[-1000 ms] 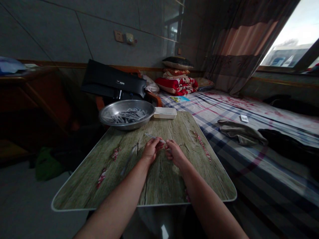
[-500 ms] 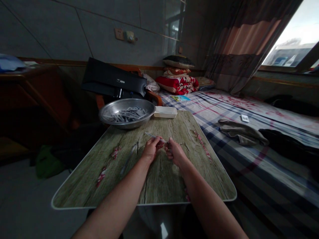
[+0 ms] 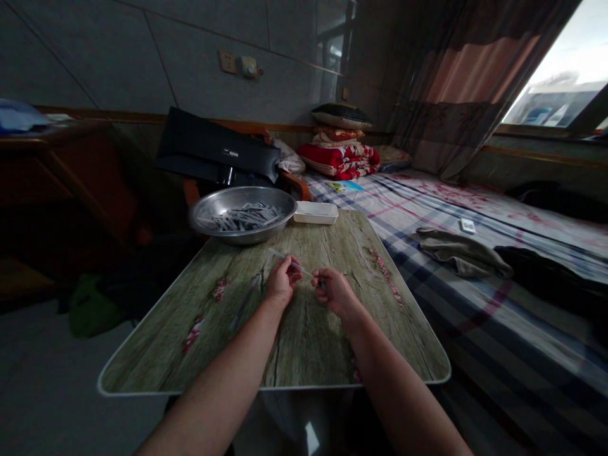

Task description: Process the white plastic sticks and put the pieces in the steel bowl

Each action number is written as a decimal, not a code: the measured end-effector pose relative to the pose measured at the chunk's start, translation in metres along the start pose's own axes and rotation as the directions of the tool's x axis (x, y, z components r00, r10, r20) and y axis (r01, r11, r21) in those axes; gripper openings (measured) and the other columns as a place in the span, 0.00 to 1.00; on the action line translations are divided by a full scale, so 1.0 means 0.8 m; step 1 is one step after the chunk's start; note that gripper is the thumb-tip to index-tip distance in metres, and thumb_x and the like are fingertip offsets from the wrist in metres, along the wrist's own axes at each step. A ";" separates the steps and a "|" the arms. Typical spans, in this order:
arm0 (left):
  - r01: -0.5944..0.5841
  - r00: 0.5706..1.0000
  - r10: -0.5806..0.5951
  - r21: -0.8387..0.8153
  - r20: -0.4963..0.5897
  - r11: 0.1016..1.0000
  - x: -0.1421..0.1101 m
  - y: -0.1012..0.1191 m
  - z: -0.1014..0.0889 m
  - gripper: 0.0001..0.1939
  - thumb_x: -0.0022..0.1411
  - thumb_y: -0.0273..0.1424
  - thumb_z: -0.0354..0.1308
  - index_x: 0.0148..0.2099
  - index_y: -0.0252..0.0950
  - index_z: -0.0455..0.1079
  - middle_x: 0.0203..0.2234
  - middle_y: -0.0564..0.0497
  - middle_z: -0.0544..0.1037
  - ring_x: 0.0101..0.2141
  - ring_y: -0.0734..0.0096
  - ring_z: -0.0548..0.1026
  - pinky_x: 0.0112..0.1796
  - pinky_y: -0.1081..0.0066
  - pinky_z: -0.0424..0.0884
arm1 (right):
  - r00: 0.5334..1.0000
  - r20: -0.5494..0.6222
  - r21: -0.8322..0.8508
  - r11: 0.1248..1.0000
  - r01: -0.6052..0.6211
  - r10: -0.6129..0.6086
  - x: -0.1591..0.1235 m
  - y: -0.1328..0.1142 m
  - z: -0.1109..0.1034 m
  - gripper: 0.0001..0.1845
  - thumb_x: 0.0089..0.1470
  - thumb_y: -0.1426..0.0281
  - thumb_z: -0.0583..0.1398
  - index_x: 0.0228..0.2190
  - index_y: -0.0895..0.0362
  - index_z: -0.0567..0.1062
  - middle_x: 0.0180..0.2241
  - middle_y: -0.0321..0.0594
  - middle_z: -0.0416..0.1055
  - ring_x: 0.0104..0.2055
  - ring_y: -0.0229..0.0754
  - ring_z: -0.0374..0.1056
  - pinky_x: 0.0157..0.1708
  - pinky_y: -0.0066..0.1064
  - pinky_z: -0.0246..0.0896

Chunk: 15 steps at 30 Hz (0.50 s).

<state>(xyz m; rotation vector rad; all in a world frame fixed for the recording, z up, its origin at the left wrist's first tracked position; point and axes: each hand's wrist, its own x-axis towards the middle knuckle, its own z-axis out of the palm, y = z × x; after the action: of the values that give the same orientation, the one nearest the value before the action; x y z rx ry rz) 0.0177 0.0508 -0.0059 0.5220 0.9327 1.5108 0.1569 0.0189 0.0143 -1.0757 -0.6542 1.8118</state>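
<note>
Drawn a little apart now, the left hand (image 3: 281,282) and right hand (image 3: 335,294) leave a small gap. The left fingers pinch a slim clear plastic tube (image 3: 304,271), tilted across the gap; whether the right hand grips its end is unclear. A second clear tube (image 3: 244,303) lies on the wood-print tabletop (image 3: 308,342), near a steel bowl (image 3: 242,215) of packets (image 3: 242,220), their print unreadable, and a white tray (image 3: 316,213).

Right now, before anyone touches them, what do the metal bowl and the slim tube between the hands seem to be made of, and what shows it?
The bowl looks like stainless steel: grey with a bright sheen along its rim. The slim tube looks like glossy, clear plastic, though it is too thin to be sure.
</note>
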 end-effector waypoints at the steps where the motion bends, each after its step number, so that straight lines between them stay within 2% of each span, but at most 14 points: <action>1: -0.007 1.000 0.007 0.015 0.017 1.000 -0.002 0.000 0.001 0.16 0.49 0.41 0.68 0.30 0.35 0.70 0.22 0.55 0.74 0.21 0.77 0.72 0.21 0.78 0.67 | 1.000 0.010 -0.030 0.999 0.009 -0.009 0.000 0.001 0.000 0.08 0.46 0.65 0.58 0.29 0.57 0.67 0.20 0.30 0.63 0.14 0.29 0.48 0.14 0.23 0.30; 5: -0.049 0.995 0.042 0.064 0.093 0.997 -0.005 0.001 0.001 0.17 0.48 0.39 0.69 0.37 0.37 0.70 0.22 0.56 0.75 0.21 0.77 0.72 0.22 0.78 0.66 | 0.993 0.112 -0.169 0.983 0.067 -0.049 -0.004 0.006 0.004 0.13 0.46 0.62 0.63 0.26 0.56 0.65 0.19 0.28 0.61 0.14 0.27 0.46 0.14 0.23 0.31; 9: -0.032 0.996 0.032 0.002 0.080 0.999 0.000 0.001 -0.002 0.18 0.50 0.37 0.67 0.42 0.38 0.68 0.21 0.58 0.74 0.21 0.76 0.72 0.23 0.77 0.66 | 0.975 0.220 -0.278 0.960 0.031 0.033 -0.011 0.007 0.006 0.13 0.47 0.65 0.63 0.24 0.55 0.63 0.16 0.26 0.58 0.13 0.26 0.44 0.13 0.23 0.30; 13: -0.004 0.997 0.009 -0.068 0.078 0.998 0.005 0.001 -0.005 0.15 0.52 0.33 0.65 0.42 0.37 0.68 0.20 0.57 0.73 0.20 0.76 0.71 0.22 0.76 0.65 | 0.955 0.281 -0.381 0.925 0.021 0.094 -0.015 0.008 0.005 0.10 0.46 0.68 0.60 0.23 0.55 0.62 0.14 0.24 0.54 0.13 0.27 0.42 0.13 0.23 0.29; 15: 0.008 0.996 0.000 -0.098 0.084 0.995 0.005 0.001 -0.004 0.14 0.53 0.32 0.64 0.42 0.36 0.69 0.20 0.57 0.73 0.19 0.77 0.70 0.21 0.77 0.64 | 0.934 0.317 -0.453 0.892 -0.002 0.163 -0.016 0.009 0.005 0.08 0.45 0.69 0.59 0.23 0.55 0.62 0.14 0.24 0.53 0.13 0.27 0.42 0.13 0.23 0.31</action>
<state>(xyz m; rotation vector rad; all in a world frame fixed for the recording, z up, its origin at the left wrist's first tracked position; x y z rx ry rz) 0.0137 0.0534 -0.0080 0.5082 0.7903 1.5113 0.1535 0.0039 0.0159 -1.0914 -1.3086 2.0023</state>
